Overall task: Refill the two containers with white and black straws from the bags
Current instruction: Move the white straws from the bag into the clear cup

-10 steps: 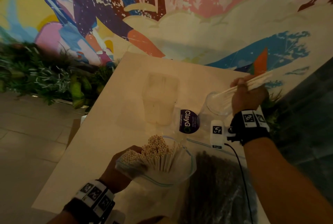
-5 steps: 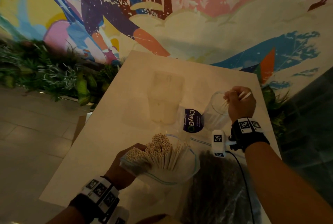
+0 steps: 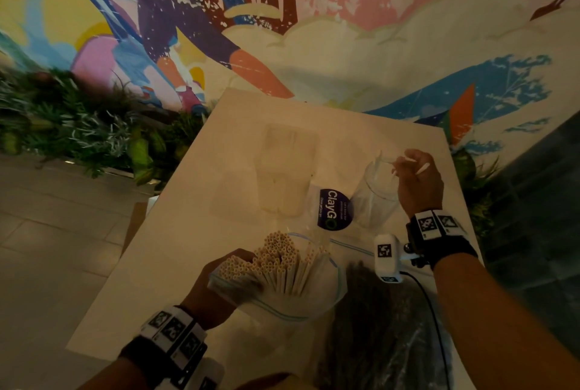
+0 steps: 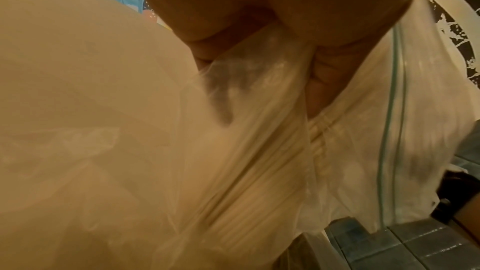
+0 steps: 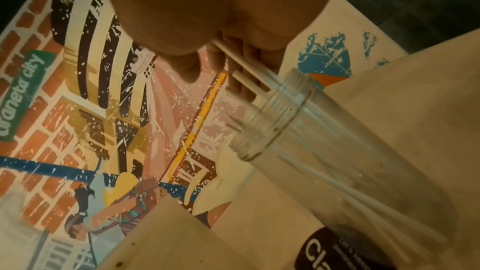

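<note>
My right hand (image 3: 414,173) holds a few white straws (image 5: 245,76) over the mouth of a clear plastic jar (image 3: 375,191); their lower ends reach down inside the jar (image 5: 337,171). My left hand (image 3: 219,283) grips an open zip bag (image 3: 282,292) by its side, and many white straws (image 3: 282,261) stick up out of it. In the left wrist view my fingers (image 4: 322,73) pinch the bag's plastic (image 4: 259,130). A second clear container (image 3: 288,169) stands further back on the table. A bag of black straws (image 3: 386,327) lies at the near right.
The pale wooden table (image 3: 194,232) has its left edge over a tiled floor (image 3: 47,248). A dark round ClayGo sticker (image 3: 334,209) lies between the containers. Plants (image 3: 78,135) and a painted mural wall (image 3: 314,28) stand behind. A cable (image 3: 430,305) runs from my right wrist.
My right hand came down from above the jar and lowered the white straws into its mouth. The left hand kept holding the bag in place.
</note>
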`<action>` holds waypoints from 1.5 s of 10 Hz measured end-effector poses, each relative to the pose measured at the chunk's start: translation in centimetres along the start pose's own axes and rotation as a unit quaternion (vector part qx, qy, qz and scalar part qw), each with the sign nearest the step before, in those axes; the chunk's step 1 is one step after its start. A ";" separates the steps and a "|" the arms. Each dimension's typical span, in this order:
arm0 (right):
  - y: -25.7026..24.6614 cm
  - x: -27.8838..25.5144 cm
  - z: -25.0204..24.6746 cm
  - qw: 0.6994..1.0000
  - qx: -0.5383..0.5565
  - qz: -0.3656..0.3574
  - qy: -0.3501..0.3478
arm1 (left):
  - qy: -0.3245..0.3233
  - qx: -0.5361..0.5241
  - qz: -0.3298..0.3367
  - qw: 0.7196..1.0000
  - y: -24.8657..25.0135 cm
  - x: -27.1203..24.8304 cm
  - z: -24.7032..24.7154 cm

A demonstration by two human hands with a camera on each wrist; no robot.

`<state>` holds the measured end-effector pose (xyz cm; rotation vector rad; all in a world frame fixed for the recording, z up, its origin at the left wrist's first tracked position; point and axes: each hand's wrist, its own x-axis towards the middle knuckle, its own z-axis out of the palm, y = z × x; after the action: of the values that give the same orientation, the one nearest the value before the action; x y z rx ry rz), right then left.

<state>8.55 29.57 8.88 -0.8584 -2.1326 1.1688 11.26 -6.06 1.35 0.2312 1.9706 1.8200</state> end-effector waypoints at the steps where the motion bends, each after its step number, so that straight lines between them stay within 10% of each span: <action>1: -0.6 0.0 -0.6 1.000 -0.006 0.007 0.023 | 0.014 0.014 -0.029 0.999 -1.1 0.2 -0.1; 5: -1.2 -1.9 -2.8 0.996 -0.007 -0.056 0.069 | -0.007 -0.025 -0.093 0.995 2.1 -0.1 0.8; 7: -2.4 -11.4 -1.8 0.933 0.077 -0.043 -0.349 | 0.029 -0.070 -0.137 0.988 0.2 -0.3 0.2; 8: -1.2 -13.7 -0.7 0.898 0.051 0.012 -0.437 | -0.005 0.008 -0.101 0.995 2.1 -1.0 0.3; 15: 0.4 -18.0 2.7 0.917 0.138 0.039 -0.372 | 0.048 0.053 -0.141 0.987 0.9 -0.8 0.4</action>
<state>18.26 14.87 4.35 -0.3930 -2.4060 2.0248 12.02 -5.96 2.34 -0.1018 2.0503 1.5747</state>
